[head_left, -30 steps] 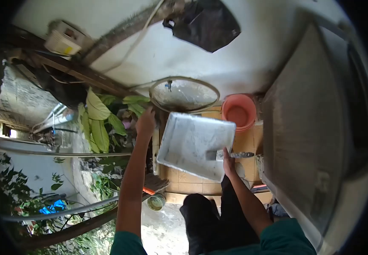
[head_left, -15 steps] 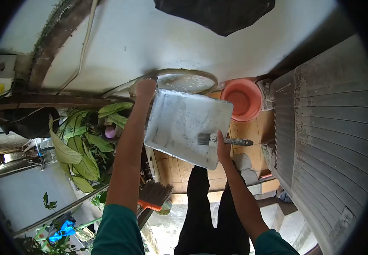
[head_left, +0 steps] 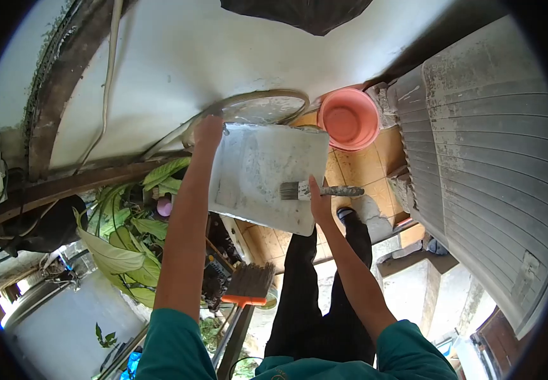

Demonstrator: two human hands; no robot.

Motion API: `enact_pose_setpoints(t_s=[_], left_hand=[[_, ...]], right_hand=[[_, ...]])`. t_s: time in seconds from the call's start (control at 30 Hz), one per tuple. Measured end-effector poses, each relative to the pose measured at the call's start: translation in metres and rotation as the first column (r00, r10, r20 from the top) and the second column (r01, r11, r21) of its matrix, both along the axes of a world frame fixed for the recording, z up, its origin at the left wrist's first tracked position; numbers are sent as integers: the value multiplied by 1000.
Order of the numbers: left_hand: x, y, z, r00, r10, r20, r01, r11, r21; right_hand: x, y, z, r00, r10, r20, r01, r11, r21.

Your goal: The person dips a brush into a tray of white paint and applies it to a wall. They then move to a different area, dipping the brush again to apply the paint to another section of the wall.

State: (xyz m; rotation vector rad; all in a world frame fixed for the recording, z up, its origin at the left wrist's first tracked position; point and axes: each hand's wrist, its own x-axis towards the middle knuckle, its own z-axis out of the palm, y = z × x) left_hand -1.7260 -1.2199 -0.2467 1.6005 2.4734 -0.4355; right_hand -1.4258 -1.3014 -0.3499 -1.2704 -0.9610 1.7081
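A white, smeared rectangular tub (head_left: 261,158) is held up in front of me. My left hand (head_left: 208,132) is closed around its upper left corner; the fingers beneath are partly hidden. My right hand (head_left: 318,201) is at the tub's lower right edge, its thumb over a paintbrush (head_left: 343,190). The brush's dark bristles point left over the tub's surface, and its speckled handle sticks out to the right. Whether the right fingers also grip the tub's rim is hidden.
A pink bucket (head_left: 348,120) stands on the tiled floor by the wall. Leafy plants (head_left: 119,253) and an orange-edged broom (head_left: 248,285) are at the left. A grey ribbed panel (head_left: 489,145) fills the right side. A round rim (head_left: 267,95) leans behind the tub.
The view has shifted and turned, so the tub, brush and hands sit a little further left and higher. The tub looks tilted differently. Both holds are unchanged, and a foot now shows below.
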Motion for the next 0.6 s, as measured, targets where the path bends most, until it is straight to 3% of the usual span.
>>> enact_pose_setpoints(t_s=[0.13,0.3,0.6], left_hand=[[-11,0,-13,1000,5,7,-5,997,-74],[-36,3,-37,983,-181,32,184,969,-168],[-38,7,-38,984,-172,53,179,966,-187]], right_hand=[[-3,-3,1,1000,-17,-10,17,998,-54],[-2,-3,3,998,-58,-21,56,996,-75],[-2,-4,-1,989,-136,-60,132,989,-67]])
